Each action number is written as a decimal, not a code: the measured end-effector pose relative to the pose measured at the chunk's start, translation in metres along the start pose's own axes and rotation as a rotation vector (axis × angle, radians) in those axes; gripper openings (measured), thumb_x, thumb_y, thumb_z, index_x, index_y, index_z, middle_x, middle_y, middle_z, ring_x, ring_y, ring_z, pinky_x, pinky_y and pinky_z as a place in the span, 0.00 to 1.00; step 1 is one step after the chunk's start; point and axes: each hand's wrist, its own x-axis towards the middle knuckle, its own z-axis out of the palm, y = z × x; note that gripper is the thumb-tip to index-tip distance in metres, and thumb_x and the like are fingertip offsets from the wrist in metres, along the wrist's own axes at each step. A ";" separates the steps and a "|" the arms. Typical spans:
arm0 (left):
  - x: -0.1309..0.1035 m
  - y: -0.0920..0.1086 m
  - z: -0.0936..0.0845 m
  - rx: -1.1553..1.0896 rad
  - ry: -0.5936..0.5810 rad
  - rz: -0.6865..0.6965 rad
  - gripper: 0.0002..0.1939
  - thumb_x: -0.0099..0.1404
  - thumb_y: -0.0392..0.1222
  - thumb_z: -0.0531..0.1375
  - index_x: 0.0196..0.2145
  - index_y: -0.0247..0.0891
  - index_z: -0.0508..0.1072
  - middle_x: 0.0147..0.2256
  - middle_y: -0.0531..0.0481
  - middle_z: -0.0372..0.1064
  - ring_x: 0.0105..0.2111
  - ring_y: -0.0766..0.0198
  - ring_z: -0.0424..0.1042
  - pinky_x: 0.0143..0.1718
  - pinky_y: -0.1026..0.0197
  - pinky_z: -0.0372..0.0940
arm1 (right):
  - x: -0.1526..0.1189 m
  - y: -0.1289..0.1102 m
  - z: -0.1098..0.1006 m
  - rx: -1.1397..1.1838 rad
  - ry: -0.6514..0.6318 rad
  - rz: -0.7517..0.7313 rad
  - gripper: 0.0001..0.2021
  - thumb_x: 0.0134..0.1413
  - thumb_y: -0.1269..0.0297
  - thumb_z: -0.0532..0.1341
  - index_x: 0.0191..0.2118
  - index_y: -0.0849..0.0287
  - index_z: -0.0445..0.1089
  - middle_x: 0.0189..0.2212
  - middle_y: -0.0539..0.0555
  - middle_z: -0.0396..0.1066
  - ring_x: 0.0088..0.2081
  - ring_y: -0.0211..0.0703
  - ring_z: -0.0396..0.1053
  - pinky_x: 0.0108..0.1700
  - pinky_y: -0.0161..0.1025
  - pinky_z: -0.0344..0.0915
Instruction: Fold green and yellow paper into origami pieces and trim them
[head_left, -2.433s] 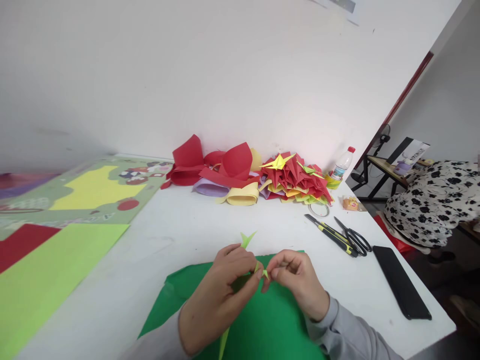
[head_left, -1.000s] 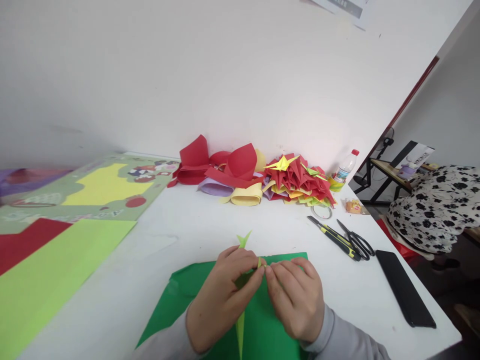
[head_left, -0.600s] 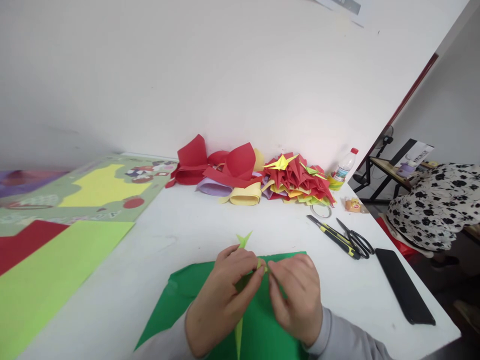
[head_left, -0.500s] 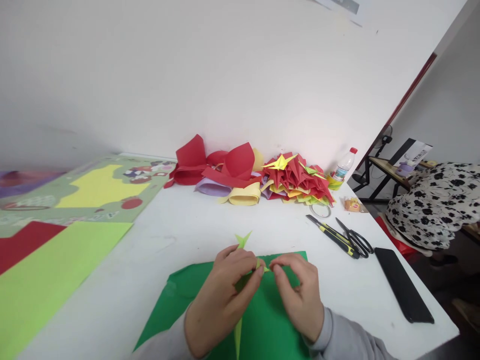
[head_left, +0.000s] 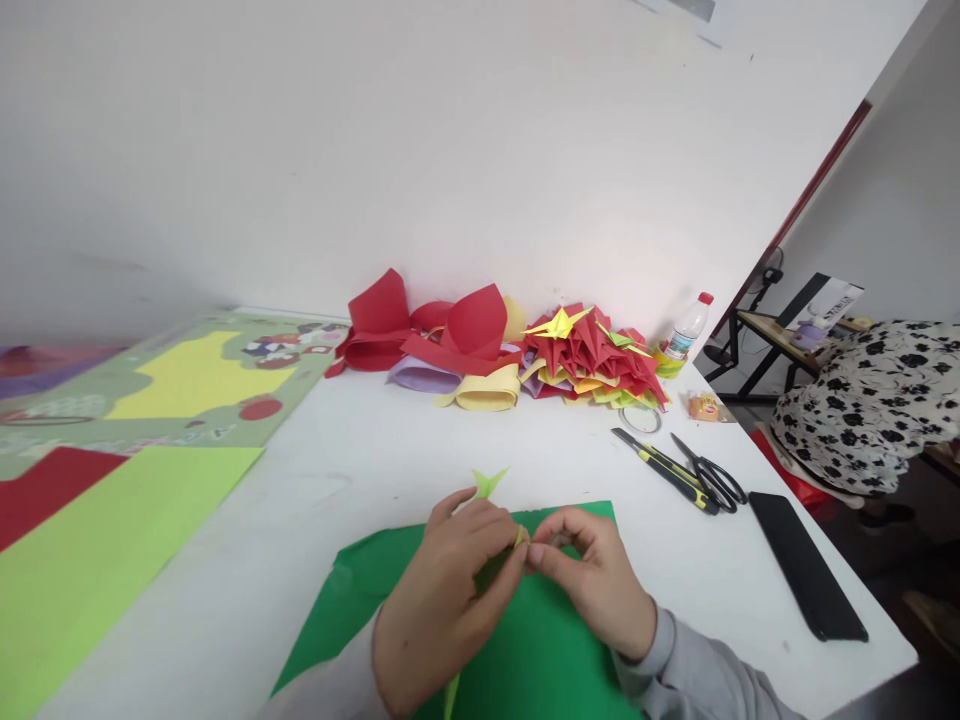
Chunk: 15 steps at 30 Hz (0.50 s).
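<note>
Far left, a flat lime sheet (head_left: 127,570) lies on the table (head_left: 360,440), partly over a red one (head_left: 56,485). Moving right, past the curled red paper (head_left: 476,325) by the wall, and here's my left hand (head_left: 450,590), thumb and fingers closed around the folded lime paper (head_left: 489,485)! Its forked end pokes up beyond my knuckles, another point hangs below my palm, and all of it sits above the green sheet (head_left: 547,640). In comes my right hand (head_left: 592,580), narrowed to a pinch on a small end at my left fingertips; that very tip is hidden. I'd call this a small fold being shaped. To my mind it calls for a steady left hold and a light, exact press from the right. Further right, the pile of folded stars (head_left: 589,350), then the cutter (head_left: 671,475) and scissors (head_left: 709,475), both untouched.
</note>
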 end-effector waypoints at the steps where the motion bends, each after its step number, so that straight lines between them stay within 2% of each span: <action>1: 0.000 0.000 0.000 0.007 0.004 0.003 0.15 0.64 0.37 0.47 0.20 0.40 0.62 0.19 0.58 0.61 0.23 0.67 0.66 0.47 0.50 0.59 | 0.000 0.000 0.000 -0.037 0.013 -0.013 0.09 0.48 0.58 0.63 0.26 0.59 0.68 0.23 0.49 0.71 0.28 0.39 0.66 0.33 0.35 0.62; 6: -0.001 0.001 0.000 0.049 -0.007 0.012 0.14 0.63 0.36 0.48 0.21 0.40 0.63 0.20 0.57 0.63 0.24 0.67 0.65 0.48 0.50 0.58 | -0.004 -0.002 0.001 -0.322 0.121 -0.203 0.07 0.50 0.64 0.60 0.24 0.57 0.69 0.23 0.49 0.71 0.28 0.39 0.67 0.34 0.36 0.61; 8: -0.002 0.000 0.001 0.070 -0.014 0.016 0.13 0.63 0.35 0.49 0.22 0.40 0.65 0.21 0.57 0.65 0.26 0.66 0.66 0.50 0.49 0.55 | -0.005 -0.002 0.002 -0.371 0.145 -0.250 0.06 0.50 0.66 0.60 0.24 0.57 0.68 0.24 0.50 0.72 0.29 0.40 0.67 0.36 0.37 0.61; 10: -0.003 -0.002 0.001 0.080 -0.020 0.029 0.12 0.64 0.35 0.49 0.24 0.41 0.66 0.23 0.56 0.66 0.28 0.65 0.67 0.52 0.47 0.52 | -0.004 -0.002 0.001 -0.329 0.141 -0.225 0.04 0.48 0.67 0.60 0.25 0.57 0.68 0.24 0.50 0.72 0.28 0.39 0.67 0.35 0.36 0.62; 15: -0.003 -0.004 -0.002 0.061 -0.024 0.032 0.10 0.63 0.38 0.51 0.27 0.42 0.69 0.24 0.56 0.67 0.29 0.64 0.68 0.53 0.48 0.50 | 0.002 -0.001 0.000 0.013 0.040 -0.044 0.05 0.46 0.64 0.62 0.25 0.58 0.67 0.22 0.48 0.71 0.27 0.37 0.67 0.33 0.34 0.63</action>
